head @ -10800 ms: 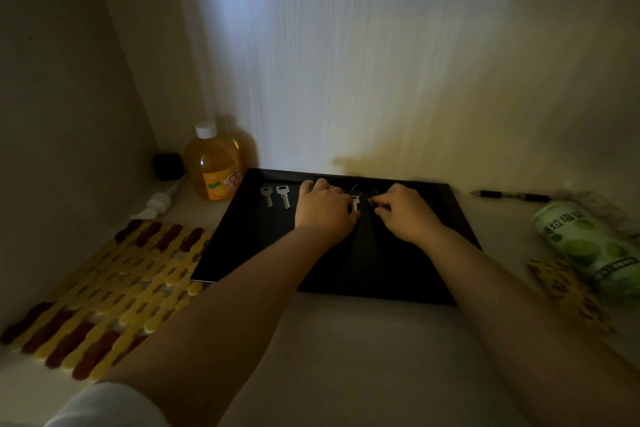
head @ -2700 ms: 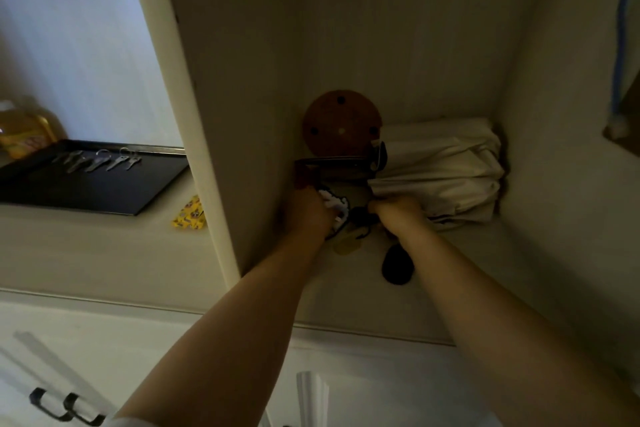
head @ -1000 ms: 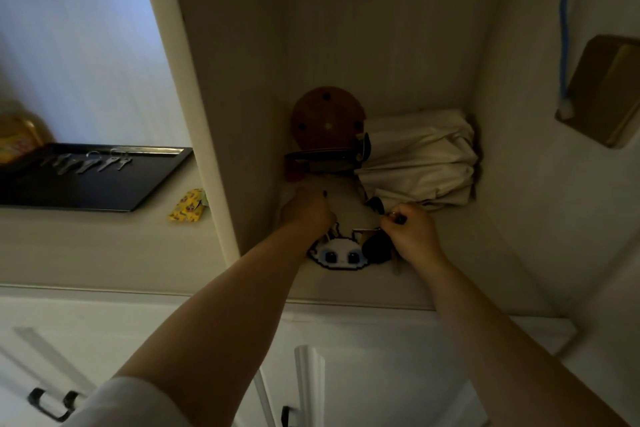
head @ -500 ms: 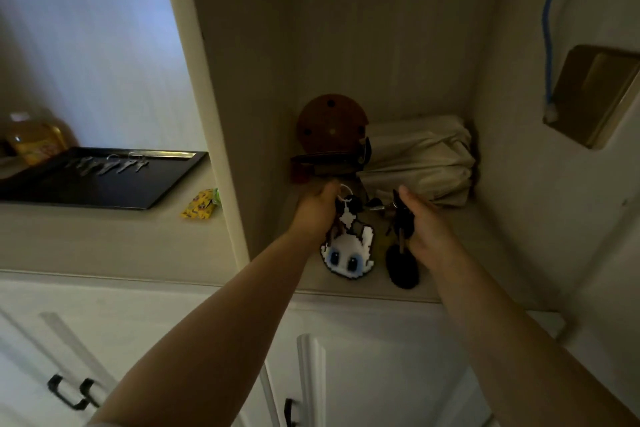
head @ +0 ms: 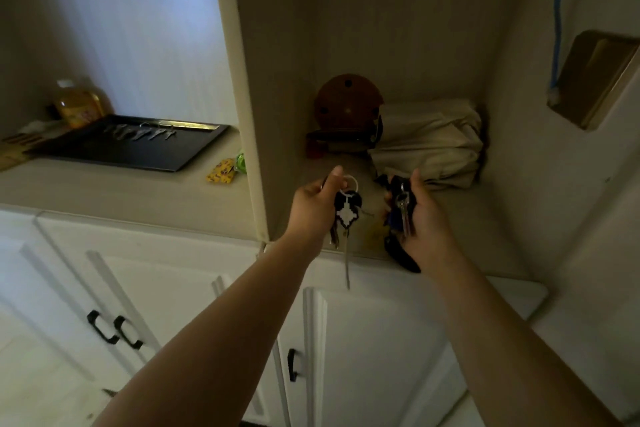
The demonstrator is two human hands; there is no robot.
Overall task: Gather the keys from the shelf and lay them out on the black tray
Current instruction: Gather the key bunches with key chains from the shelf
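Black tray [head: 114, 156]; black-and-white pixel-pattern keychain charm [head: 347, 209]; silver keys [head: 142, 132]; yellow patterned packet [head: 220, 175]; beige folded cloth [head: 429, 140]; blue cord [head: 558, 10]; white cabinet doors [head: 173, 288].

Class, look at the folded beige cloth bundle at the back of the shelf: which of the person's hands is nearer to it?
Right. The right hand holds keys just in front of the beige bundle; the left hand holds a keyring farther left, nearer the divider.

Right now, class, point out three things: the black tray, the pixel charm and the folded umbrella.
black tray [head: 104, 154]: head view, on its bare dark floor.
pixel charm [head: 347, 210]: head view, on its white middle.
folded umbrella [head: 429, 139]: head view, on its cream fabric.
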